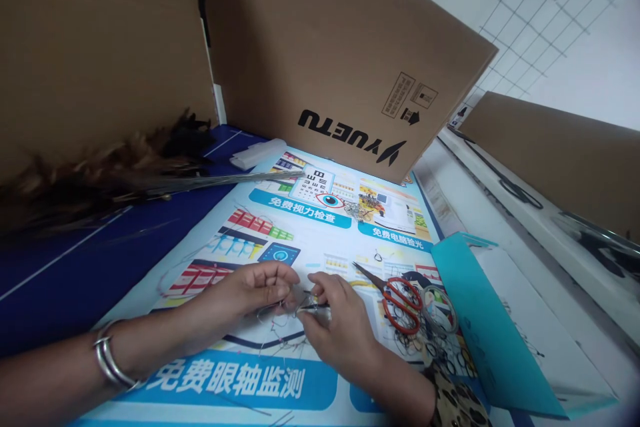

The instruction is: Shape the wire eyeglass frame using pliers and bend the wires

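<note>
The piece being worked is a thin wire (273, 321) between the two hands, low over the printed poster (320, 250) on the worktop (50, 280); its loose strands trail below the fingers, so this piece looks unfinished. A tangled heap of small loops (453, 353) lies to the right, a smaller wire cluster (361, 208) farther off and a single loop (378, 257) apart from both. Whether these are made pieces or stock, and so how much is left, I cannot tell.

The left hand (267, 288) reaches in with its forearm low, fingers curled, its grip narrow, thumb and forefinger pinching the wire. The right hand (337, 310) comes from the other side, wrist bent inward, its grip closed around what seems a small metal tool (316, 309), though blur and fingers hide its shape. The red-handled scissors (403, 305) lie near the right hand, unheld, beside a clear tape roll (441, 310) and a teal box (493, 330).
</note>
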The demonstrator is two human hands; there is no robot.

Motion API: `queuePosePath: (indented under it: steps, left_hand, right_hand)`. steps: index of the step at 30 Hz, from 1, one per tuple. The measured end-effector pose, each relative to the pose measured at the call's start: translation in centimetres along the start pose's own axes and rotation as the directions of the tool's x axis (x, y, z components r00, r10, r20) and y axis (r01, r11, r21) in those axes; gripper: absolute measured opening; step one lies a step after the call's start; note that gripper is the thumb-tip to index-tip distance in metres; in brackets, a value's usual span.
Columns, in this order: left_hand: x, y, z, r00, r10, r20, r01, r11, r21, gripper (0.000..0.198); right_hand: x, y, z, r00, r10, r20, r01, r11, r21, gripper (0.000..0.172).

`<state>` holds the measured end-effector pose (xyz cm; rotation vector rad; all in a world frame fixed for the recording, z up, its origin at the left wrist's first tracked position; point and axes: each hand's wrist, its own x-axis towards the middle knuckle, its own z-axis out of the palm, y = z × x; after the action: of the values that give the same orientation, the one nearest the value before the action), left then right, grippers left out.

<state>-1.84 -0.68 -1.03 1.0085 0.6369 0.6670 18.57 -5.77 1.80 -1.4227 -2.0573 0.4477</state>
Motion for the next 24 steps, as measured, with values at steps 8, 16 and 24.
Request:
queuePosePath:
  steps: [8, 16, 24]
  left_hand:
    - [-0.2, -0.2, 0.4, 0.998, -0.059, -0.024, 0.056, 0.994, -0.093, 0.022]
    - [0.0, 0.1, 0.6, 1.0, -0.006, 0.004, 0.006, 0.999, -0.048, 0.024]
    - [-0.1, -0.2, 0.7, 0.999, -0.021, -0.039, 0.021, 1.0, 0.006, 0.025]
  right_hand:
    - [0.1, -0.7, -0.3, 0.968, -0.246, -0.038, 0.246, 0.969, -0.018, 0.012]
    - [-0.1, -0.3, 0.4, 0.973, -0.212, -0.091, 0.218, 0.974, 0.058, 0.013]
    - [-0.8, -0.4, 1.0, 0.917, -0.397, -0.046, 0.356, 0.863, -0.357, 0.015]
